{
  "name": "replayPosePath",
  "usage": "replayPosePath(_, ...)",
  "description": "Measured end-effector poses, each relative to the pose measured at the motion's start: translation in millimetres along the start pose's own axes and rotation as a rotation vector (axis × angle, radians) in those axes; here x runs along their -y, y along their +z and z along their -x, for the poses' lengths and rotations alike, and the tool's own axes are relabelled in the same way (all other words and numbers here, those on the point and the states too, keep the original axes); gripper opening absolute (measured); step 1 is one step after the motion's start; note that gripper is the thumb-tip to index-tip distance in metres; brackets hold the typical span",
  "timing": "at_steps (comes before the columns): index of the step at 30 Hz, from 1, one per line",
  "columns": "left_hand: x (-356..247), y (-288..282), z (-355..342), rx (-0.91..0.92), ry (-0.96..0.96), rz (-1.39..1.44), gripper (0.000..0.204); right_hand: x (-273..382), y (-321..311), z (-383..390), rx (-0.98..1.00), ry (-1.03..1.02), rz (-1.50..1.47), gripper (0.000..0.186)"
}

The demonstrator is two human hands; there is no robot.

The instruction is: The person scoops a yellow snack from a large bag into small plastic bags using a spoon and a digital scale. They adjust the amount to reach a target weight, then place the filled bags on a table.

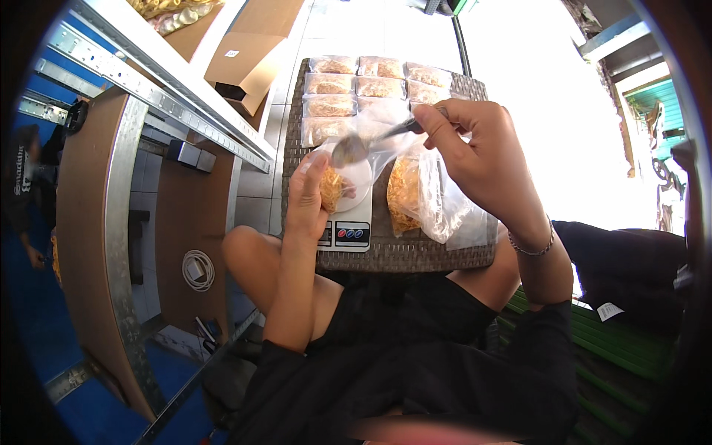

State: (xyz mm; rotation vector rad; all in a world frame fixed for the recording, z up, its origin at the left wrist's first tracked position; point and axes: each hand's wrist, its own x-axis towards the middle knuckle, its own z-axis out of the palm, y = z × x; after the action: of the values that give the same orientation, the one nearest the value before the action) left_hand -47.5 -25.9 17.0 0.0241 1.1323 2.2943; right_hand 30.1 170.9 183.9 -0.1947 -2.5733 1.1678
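black shirt [423, 378] lies closest; the right hand [475, 144] grips a spoon [351, 150], the left hand [305, 199] pinches a small bag [330, 190].

Left hand [305, 199] grips upright — right hand [470, 141] pinches, raised higher.

1. Shirt [423, 378]: black, plain-looking, loose.
2. Sleeves [545, 334]: two, black, short, ending near the elbows.
3. Shorts [404, 300]: black, ending above the knees.
4. Bracelet [537, 248]: one, silver-toned, thin, chain-like; right wrist.
5. Hands [305, 196]: two, bare.
6. Forearms [291, 289]: bare, slim.
7. Knees [248, 248]: bare, rounded.
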Motion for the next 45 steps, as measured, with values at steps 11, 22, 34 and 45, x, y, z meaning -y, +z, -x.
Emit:
replayPosePath(11, -21, -11, -3, 0.042, 0.104, 0.034, 0.035, -21, 9, -19, 0.218, 0.206, -0.122, 0.038)
replayPosePath(22, -40, -38, 6, -0.195, 0.196, -0.447, 0.021, -3, 16, -22, 0.194, 0.17, -0.157, 0.036)
replayPosePath(34, -43, -58, 0, -0.251, 0.201, -0.889, 0.031, -53, 44, -40, 0.264, 0.287, 0.059, 0.035)
replayPosePath(45, -32, -53, -10, -0.289, 0.353, -1.156, 0.021, -36, 34, -28, 0.206, 0.154, 0.136, 0.034)
